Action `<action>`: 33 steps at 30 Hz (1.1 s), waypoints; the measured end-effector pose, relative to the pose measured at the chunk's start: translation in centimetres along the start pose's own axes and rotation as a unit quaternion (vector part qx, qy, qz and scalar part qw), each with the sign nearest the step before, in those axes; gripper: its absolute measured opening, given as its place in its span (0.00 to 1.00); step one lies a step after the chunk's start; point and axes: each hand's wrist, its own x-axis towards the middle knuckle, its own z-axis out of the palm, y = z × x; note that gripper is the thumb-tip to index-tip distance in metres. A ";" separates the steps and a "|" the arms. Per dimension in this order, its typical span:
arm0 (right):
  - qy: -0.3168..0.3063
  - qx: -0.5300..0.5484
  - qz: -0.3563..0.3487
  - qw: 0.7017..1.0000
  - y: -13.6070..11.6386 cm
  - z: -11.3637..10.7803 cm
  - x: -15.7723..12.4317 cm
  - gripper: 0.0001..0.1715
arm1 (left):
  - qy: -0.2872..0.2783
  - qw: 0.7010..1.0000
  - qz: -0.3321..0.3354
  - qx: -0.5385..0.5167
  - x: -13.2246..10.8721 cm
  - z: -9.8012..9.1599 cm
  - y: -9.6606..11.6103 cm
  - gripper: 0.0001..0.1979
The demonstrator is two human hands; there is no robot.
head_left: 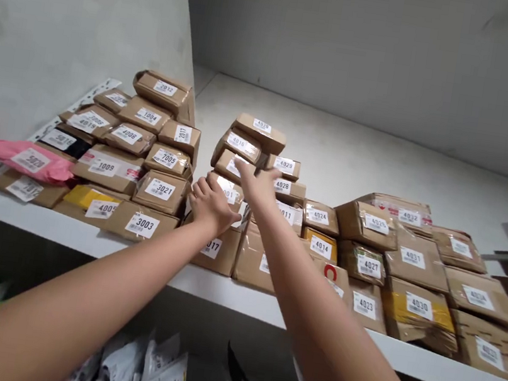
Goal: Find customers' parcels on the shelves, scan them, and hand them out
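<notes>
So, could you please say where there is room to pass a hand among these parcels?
Open space shows above parcel 4024, between parcel 4029 and the taller stack at right, and, narrowly, between parcel 2017 and parcel 4016. It's crowded around the left hand and right hand, and along the white shelf front.

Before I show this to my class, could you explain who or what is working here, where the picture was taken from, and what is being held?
There is no machine: these are a person's bare left hand and right hand. The single picture comes from a camera worn on that person's head. Ahead, a white shelf bears stacks of labelled brown boxes and a pink parcel. Both hands are at the middle stacks; whether either grips a box, I cannot tell. Below are white bags.
</notes>
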 end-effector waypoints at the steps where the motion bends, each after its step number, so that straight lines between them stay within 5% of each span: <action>1: 0.019 -0.042 0.001 0.999 -0.6 1.8 2.0 0.62 | 0.002 1.000 -0.001 -0.004 0.1 0.0 0.1 0.51; 5: 0.092 -0.306 0.059 0.946 -1.0 6.6 6.7 0.71 | 0.008 0.999 -0.032 -0.025 0.4 0.1 0.2 0.26; 13: 0.173 -0.306 0.056 0.935 1.1 8.6 7.2 0.51 | 0.026 0.998 -0.042 -0.043 0.9 0.9 -0.4 0.23; 25: 0.188 -0.244 0.059 0.949 -0.1 7.1 7.6 0.43 | 0.050 0.994 -0.074 -0.068 2.0 -1.6 -1.7 0.25; 30: 0.175 -0.226 0.057 0.957 -0.9 5.9 8.0 0.41 | 0.013 0.995 -0.039 -0.088 2.1 -4.0 -2.2 0.50; 33: 0.164 -0.216 0.053 0.961 -1.2 5.2 8.1 0.40 | 0.019 0.996 -0.028 -0.081 2.3 -5.2 -2.6 0.53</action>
